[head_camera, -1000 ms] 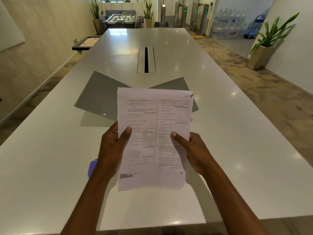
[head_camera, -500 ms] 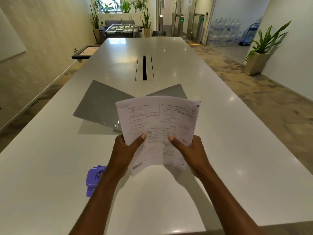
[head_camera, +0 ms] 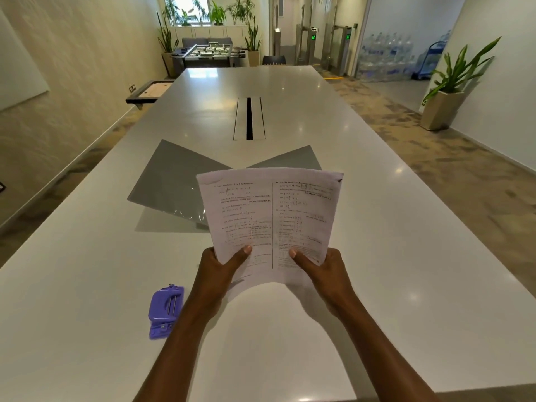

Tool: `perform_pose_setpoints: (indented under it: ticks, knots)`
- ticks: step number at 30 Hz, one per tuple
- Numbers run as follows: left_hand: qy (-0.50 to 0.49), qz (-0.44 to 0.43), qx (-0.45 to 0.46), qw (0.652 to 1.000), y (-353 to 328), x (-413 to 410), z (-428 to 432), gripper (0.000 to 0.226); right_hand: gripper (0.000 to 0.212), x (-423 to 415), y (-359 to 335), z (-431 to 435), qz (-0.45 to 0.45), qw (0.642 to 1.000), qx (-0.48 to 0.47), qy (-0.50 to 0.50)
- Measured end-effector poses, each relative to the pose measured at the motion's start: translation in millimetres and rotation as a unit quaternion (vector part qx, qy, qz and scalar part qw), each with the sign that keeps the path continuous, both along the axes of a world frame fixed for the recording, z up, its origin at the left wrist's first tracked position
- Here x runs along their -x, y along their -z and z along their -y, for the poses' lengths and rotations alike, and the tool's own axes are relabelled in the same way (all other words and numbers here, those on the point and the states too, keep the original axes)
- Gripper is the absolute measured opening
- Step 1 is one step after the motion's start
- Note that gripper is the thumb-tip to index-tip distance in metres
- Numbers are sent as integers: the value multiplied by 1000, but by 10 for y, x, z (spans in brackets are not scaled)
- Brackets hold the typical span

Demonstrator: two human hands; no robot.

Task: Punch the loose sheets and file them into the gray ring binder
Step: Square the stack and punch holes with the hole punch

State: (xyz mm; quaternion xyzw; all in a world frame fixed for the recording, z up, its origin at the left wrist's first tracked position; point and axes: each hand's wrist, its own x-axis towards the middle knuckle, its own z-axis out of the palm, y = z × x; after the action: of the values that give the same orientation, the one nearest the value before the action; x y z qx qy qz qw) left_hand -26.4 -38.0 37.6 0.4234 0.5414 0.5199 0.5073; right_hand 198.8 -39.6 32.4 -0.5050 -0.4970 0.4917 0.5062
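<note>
Head view: both hands hold the sheets (head_camera: pixel 272 224) up off the bench (head_camera: pixel 406 256), printed side toward the person. The left hand (head_camera: pixel 220 271) pinches the lower left corner, thumb on the face and the other fingers hidden behind; the right hand (head_camera: pixel 322 271) pinches the lower right corner the same way. Held at both bottom corners, the stack stays together and its edges can be squared, which I take to be preparation for punching. The top right corner looks dog-eared. The binder (head_camera: pixel 174 184) lies open and flat beyond the sheets, its gray covers spread; its rings are hidden behind the paper, so I cannot tell whether they are open. The punch (head_camera: pixel 166 311), purple, sits on the bench just beside the left forearm, close enough to reach. No holes show in the sheets, so punching seems not yet done.
</note>
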Motion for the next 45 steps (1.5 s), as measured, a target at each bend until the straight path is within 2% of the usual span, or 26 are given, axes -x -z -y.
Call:
perform_pose_setpoints:
  ticks: [4, 7, 11, 15, 20, 23, 24, 27, 28, 31, 32, 35, 36, 38, 39, 42, 45]
  knots:
    - [8, 18, -11, 1000, -79, -3, 2, 20, 23, -132, 2, -19, -4, 1000, 19, -13]
    - [-17, 84, -33, 996, -189, -23, -14, 25, 32, -181, 92, 9, -108, 993, 54, -12]
    - [-44, 192, -15, 980, -203, -190, -9, 36, 54, 107, 160, 129, -292, 952, 80, -37]
    - [-57, 244, -19, 968, -183, -432, 29, 46, 56, 378, 39, 158, -338, 939, 58, -7]
    - [-19, 260, -38, 965, -242, -409, 78, 53, 45, 320, -25, 102, -295, 954, 49, 31]
    - [30, 273, -55, 960, -356, -99, 47, 41, 40, 124, -88, 76, -246, 967, 65, 22]
    - [47, 286, -58, 955, -396, 54, 40, 45, 39, 46, -114, 76, -220, 973, 72, 19]
    - [79, 411, 10, 908, -462, 580, -11, 81, 38, -177, -198, 89, -168, 982, 88, -2]
    - [95, 427, 38, 899, -466, 744, -35, 89, 39, -241, -230, 93, -153, 984, 89, -15]
    - [234, 449, 76, 859, -446, 1048, -125, 90, 42, -390, -315, 85, -96, 991, 80, -39]
    - [245, 416, 66, 873, -488, 1055, -126, 90, 41, -423, -341, 76, -80, 993, 75, -42]
    - [195, 194, 41, 961, -612, 909, -140, 92, 37, -462, -406, 42, -50, 996, 55, -44]
    - [187, 137, 27, 972, -627, 847, -155, 91, 35, -457, -424, 32, -41, 997, 48, -41]
    - [192, 66, 2, 979, -611, 749, -189, 96, 34, -454, -431, 12, -22, 999, 33, -25]
    - [184, 49, -5, 982, -579, 724, -217, 91, 32, -457, -419, 1, -11, 1000, 24, -14]
    - [162, -1, -33, 986, -483, 641, -253, 47, 24, -474, -370, -15, 12, 1000, -12, 15]
    - [123, -31, -56, 990, -347, 520, -251, 28, 20, -457, -305, -15, 23, 997, -43, 52]
